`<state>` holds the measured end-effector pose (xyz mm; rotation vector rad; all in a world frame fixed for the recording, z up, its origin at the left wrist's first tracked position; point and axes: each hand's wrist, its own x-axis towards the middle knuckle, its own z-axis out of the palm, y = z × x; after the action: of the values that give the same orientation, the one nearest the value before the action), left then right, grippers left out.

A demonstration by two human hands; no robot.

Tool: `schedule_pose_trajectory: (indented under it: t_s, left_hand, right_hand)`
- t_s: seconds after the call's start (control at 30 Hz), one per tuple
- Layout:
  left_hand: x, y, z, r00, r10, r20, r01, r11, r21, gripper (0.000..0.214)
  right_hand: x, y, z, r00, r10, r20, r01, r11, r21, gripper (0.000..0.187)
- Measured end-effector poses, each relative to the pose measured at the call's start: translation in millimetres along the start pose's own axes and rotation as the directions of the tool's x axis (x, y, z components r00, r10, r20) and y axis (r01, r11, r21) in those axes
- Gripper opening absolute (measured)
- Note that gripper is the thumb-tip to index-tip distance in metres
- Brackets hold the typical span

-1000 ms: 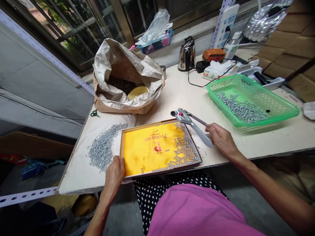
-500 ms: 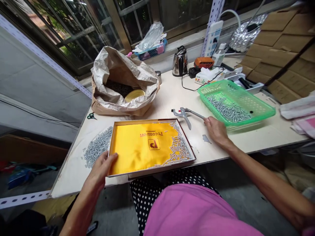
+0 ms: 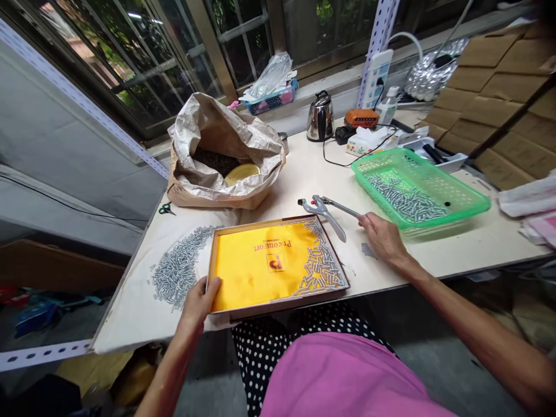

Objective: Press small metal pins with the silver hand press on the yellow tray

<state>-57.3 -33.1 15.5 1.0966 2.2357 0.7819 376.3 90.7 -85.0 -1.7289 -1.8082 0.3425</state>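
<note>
My left hand (image 3: 200,301) grips the near left corner of a shallow cardboard box (image 3: 278,304), thumb over its rim. A yellow cloth (image 3: 256,266) with red lettering lines the box. Small silver metal pins (image 3: 324,266) lie loose along its right side. My right hand (image 3: 384,238) is closed round the long handle of a grey plier-like tool (image 3: 324,211). The tool's other curved handle stands apart, just beyond the box's far right corner. A heap of similar silver pins (image 3: 176,269) lies left of the box.
A green plastic basket (image 3: 460,202) with silver pins stands right. An open sack (image 3: 182,194) holds dark pieces and a yellow round dish (image 3: 242,172). Scissors (image 3: 166,209) lie near the left edge. A kettle (image 3: 320,119), corded charger (image 3: 360,119) and cardboard stack (image 3: 495,75) are behind.
The box has shifted slightly right, baring more of the pin heap. The tool has turned a little, its free curved handle now nearer the box's right side. Both hands keep their hold.
</note>
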Motion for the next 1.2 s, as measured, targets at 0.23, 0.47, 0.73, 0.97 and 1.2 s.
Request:
schedule_pose_trajectory:
  t_s: [0.23,0.47,0.73,0.97,1.2]
  left_hand:
    - [-1,-47,21.7,0.978,0.198,0.061,-0.203,0.845,0.495,0.032]
    - [40,-69,-15.0,0.893,0.415,-0.173,-0.270,0.803,0.532,0.031]
    - [137,-61,-22.4,0.874,0.485,-0.015,-0.357,0.664,0.657,0.029]
    - [171,-65,-18.1,0.862,0.469,0.194,-0.458,0.554,0.695,0.024]
    - [170,-73,-25.8,0.788,0.575,0.220,-0.553,0.505,0.663,0.020]
  right_hand:
    - [16,-71,14,0.869,-0.461,0.181,0.453,0.888,0.086,0.051]
    - [36,-123,71,0.650,-0.658,0.381,0.586,0.753,0.301,0.050]
    - [40,-138,104,0.520,-0.636,0.570,0.541,0.762,0.356,0.052]
    - [48,-136,106,0.468,-0.667,0.580,0.591,0.724,0.355,0.051]
    - [58,-142,94,0.405,-0.679,0.612,0.656,0.682,0.323,0.050]
